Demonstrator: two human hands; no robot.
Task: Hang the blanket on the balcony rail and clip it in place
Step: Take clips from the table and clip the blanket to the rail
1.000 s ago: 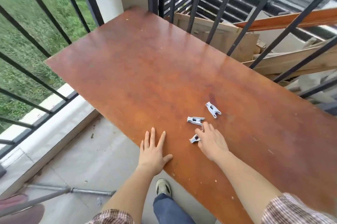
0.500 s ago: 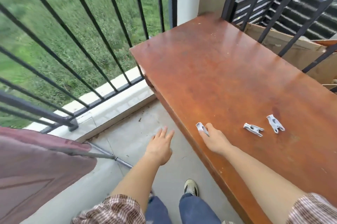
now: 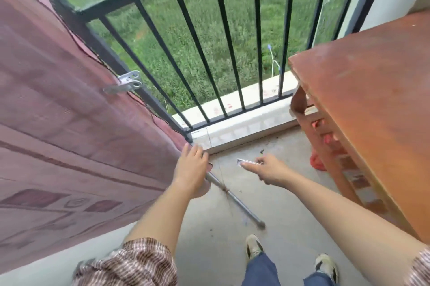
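Observation:
A dusky pink patterned blanket [image 3: 58,127] hangs over the black balcony rail [image 3: 97,38] on the left. One pale grey clip [image 3: 126,82] pins its edge to the rail. My left hand [image 3: 192,169] reaches toward the blanket's lower right edge with fingers fairly straight, holding nothing. My right hand [image 3: 267,170] pinches a second pale grey clip [image 3: 247,162] between thumb and fingers, a short way right of the left hand, above the floor.
A reddish-brown wooden table [image 3: 372,104] stands at the right against the railing [image 3: 209,41]. A grey metal pole [image 3: 235,199] lies slanted on the concrete floor [image 3: 279,204] below my hands. My shoes [image 3: 254,246] are at the bottom. Grass lies beyond the bars.
My view has swung left from the table to the hung blanket. My right hand carried a clip off the table toward the blanket. My left hand moved to the blanket's edge.

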